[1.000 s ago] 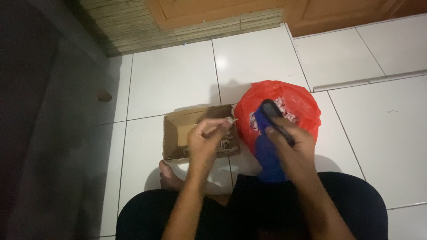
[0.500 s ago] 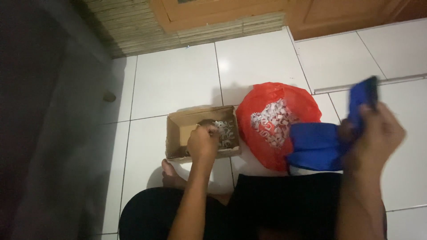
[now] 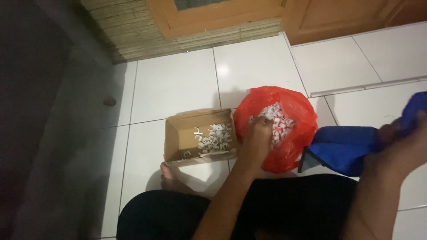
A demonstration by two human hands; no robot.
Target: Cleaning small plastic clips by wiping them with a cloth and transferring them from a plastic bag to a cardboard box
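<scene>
Left hand [image 3: 257, 140] reaches into red bag [image 3: 293, 146] of white clips [image 3: 278, 122], grip unclear; right hand [image 3: 402, 146] grips blue cloth [image 3: 344, 149]; cardboard box [image 3: 175, 138] beside.

Head-worn camera looks steeply down, close over the white tiled floor [image 3: 173, 84].

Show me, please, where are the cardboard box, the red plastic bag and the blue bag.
cardboard box [image 3: 174, 138], head view, on the bare inner floor at its left side.
red plastic bag [image 3: 299, 116], head view, on the red right side of the bag.
blue bag [image 3: 344, 149], head view, on the flat blue surface.
</scene>
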